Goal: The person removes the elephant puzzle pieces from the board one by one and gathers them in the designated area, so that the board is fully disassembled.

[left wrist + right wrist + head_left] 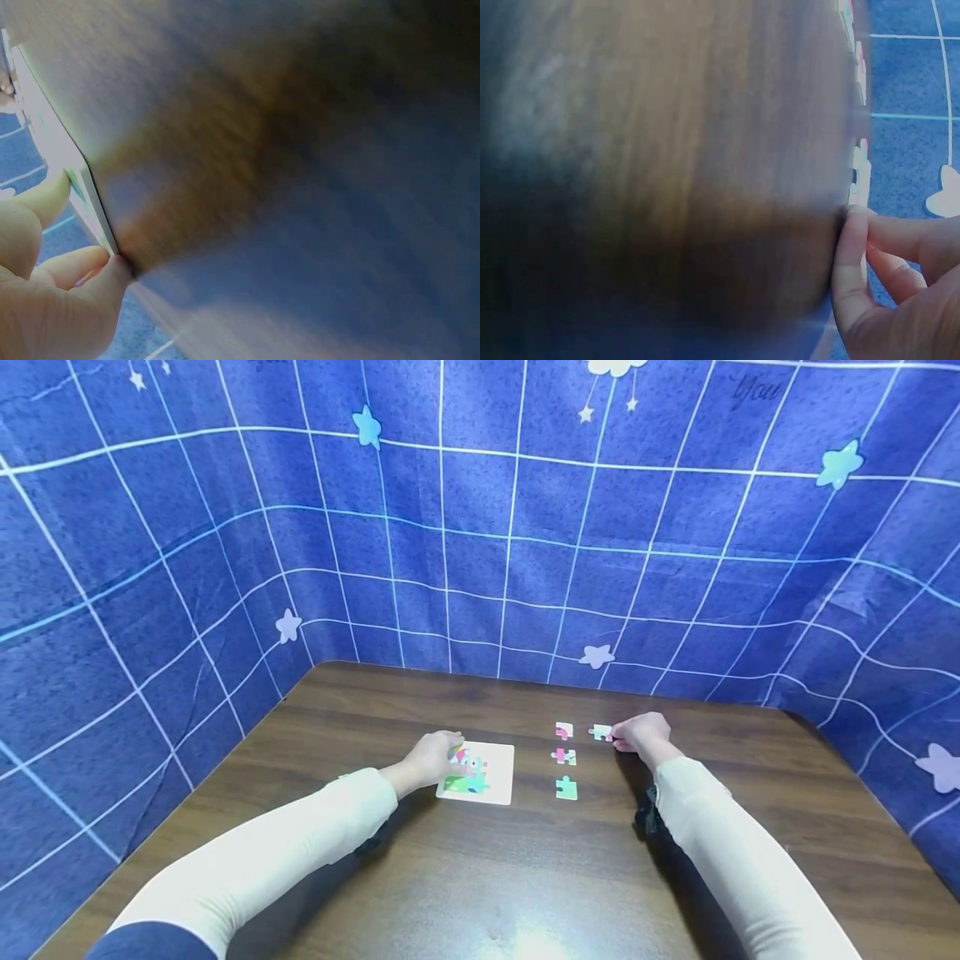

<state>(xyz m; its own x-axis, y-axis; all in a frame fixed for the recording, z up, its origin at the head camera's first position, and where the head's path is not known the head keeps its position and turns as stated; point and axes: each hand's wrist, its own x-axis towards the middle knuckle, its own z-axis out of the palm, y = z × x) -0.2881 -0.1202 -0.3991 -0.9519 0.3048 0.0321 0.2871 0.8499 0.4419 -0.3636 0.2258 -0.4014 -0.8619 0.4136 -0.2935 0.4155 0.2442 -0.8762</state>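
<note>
A square white puzzle board [501, 775] with a partly filled, colourful picture lies on the table. My left hand [433, 760] holds its left side. In the left wrist view, the thumb [49, 199] lies over the board's face while the other fingertips meet its edge. Farther right, my right hand [643, 732] pinches a pink, white and green puzzle piece [601, 732] at its right end; the fingers hide part of it. Between the hands, three loose pieces form a column: a pink-and-white piece [564, 731], a pink piece [564, 756] and a green piece [566, 788].
The dark wooden table [480, 860] runs back to a blue curtain [480, 527] with white grid lines and stars. The curtain also hangs along the left and right sides. A dark wrist strap [647, 814] shows under the right sleeve.
</note>
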